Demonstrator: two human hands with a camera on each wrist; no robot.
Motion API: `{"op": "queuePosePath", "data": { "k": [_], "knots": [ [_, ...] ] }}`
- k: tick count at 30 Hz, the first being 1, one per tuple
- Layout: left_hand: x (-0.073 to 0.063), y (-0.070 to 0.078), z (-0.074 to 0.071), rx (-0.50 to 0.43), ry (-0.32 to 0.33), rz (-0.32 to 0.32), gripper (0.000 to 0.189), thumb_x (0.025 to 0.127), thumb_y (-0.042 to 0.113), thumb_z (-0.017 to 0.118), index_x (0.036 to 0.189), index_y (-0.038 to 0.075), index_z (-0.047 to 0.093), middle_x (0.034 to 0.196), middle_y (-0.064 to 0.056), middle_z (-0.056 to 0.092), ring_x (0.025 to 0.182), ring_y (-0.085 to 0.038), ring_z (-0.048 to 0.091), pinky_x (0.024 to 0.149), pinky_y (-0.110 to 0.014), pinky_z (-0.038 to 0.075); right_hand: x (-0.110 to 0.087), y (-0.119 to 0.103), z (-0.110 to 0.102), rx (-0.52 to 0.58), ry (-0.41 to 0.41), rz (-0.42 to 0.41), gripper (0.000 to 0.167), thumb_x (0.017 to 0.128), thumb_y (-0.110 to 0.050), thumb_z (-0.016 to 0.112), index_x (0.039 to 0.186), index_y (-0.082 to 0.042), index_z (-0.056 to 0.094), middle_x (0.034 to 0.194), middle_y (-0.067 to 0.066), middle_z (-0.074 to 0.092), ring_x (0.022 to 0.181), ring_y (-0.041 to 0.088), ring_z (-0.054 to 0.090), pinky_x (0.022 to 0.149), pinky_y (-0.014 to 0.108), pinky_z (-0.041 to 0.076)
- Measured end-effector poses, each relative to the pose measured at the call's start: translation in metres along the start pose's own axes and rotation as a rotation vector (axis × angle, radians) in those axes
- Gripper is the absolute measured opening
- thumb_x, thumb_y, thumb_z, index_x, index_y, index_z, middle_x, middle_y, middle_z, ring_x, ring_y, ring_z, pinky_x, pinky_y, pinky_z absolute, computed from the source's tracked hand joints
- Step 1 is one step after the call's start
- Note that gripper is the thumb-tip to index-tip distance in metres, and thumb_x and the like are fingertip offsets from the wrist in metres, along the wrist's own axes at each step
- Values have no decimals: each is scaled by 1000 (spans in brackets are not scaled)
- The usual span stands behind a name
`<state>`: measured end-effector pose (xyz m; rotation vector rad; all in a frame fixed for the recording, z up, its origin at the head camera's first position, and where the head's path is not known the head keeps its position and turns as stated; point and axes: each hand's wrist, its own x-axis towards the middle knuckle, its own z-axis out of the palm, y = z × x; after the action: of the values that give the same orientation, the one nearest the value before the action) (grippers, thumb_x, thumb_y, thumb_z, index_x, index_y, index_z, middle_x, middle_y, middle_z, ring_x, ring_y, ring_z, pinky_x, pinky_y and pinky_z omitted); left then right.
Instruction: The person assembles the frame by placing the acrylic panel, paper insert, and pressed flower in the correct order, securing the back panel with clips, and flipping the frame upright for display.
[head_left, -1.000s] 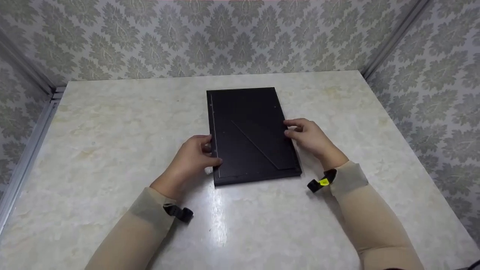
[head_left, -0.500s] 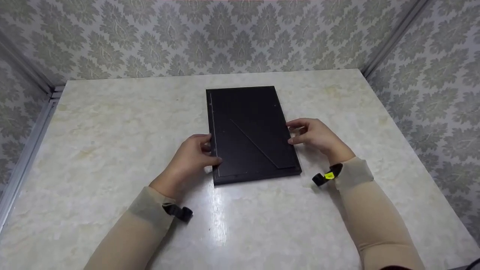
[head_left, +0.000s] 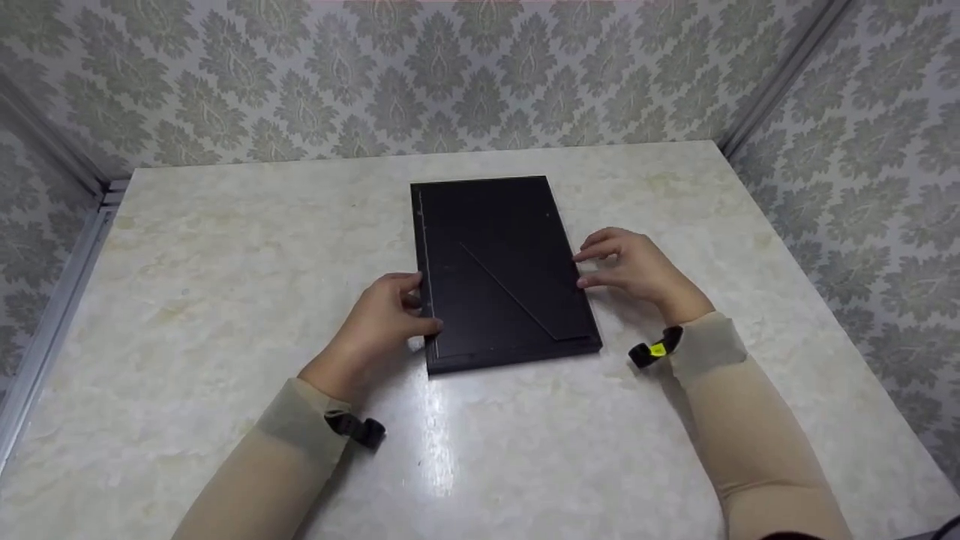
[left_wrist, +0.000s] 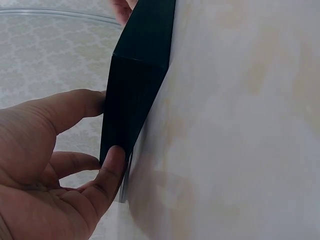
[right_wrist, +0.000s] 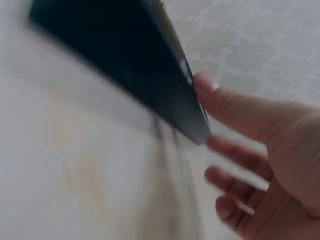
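A black rectangular picture frame [head_left: 495, 255] lies back side up on the table, with the slanted outline of its stand leg showing. My left hand [head_left: 382, 315] holds its left long edge, the thumb over the top face and the fingers at the side. In the left wrist view the thumb and a finger of the left hand [left_wrist: 65, 160] lie against the frame's thick edge. Near the right long edge is my right hand [head_left: 634, 266], its thumb and forefinger tips right at the edge and spread apart. The right hand's [right_wrist: 280, 145] other fingers hang loosely below the frame.
The pale marbled table [head_left: 225, 240] stretches around the frame. Behind it stands a leaf-patterned wall [head_left: 390, 75], with metal posts [head_left: 787, 75] at the corners. Black wrist cameras [head_left: 360, 429] are strapped over both sleeves.
My right hand has shifted a little to the right and its fingers have spread off the frame's top to the edge. The left hand and the frame stay where they were.
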<state>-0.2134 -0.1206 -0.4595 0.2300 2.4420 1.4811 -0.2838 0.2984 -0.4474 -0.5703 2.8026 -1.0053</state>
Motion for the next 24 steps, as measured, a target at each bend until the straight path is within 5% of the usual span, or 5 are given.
{"op": "queuePosePath", "data": {
  "k": [4,11,16,24],
  "knots": [
    [0,-2,1,-15,-4,-7,88,93,10,90,168,-6,47,170,-27,48,144,-42,68,119,-50,60,-1,0,-4,-207,12,-223,22,90,-19,97,110,-10,92,139,10,81,130,38,70,111,56,58],
    [0,-2,2,-39,-9,-3,90,94,11,90,169,-6,44,175,-25,43,146,-41,67,118,-49,61,1,-10,-9,-424,-22,-467,21,94,-22,92,112,-11,92,126,5,87,117,28,83,103,49,66],
    [-1,-1,3,-17,-8,-3,89,93,10,90,168,-6,45,174,-26,44,145,-42,68,117,-48,61,1,-13,-10,-502,-21,-532,21,94,-22,91,110,-8,91,120,7,88,108,27,86,96,47,69],
    [-2,2,2,14,8,-17,90,92,11,91,168,-6,46,171,-27,47,144,-42,67,120,-51,58,3,-24,-9,-559,-75,-521,14,96,-22,90,103,-10,92,119,6,88,103,24,87,88,43,71]
  ]
}}
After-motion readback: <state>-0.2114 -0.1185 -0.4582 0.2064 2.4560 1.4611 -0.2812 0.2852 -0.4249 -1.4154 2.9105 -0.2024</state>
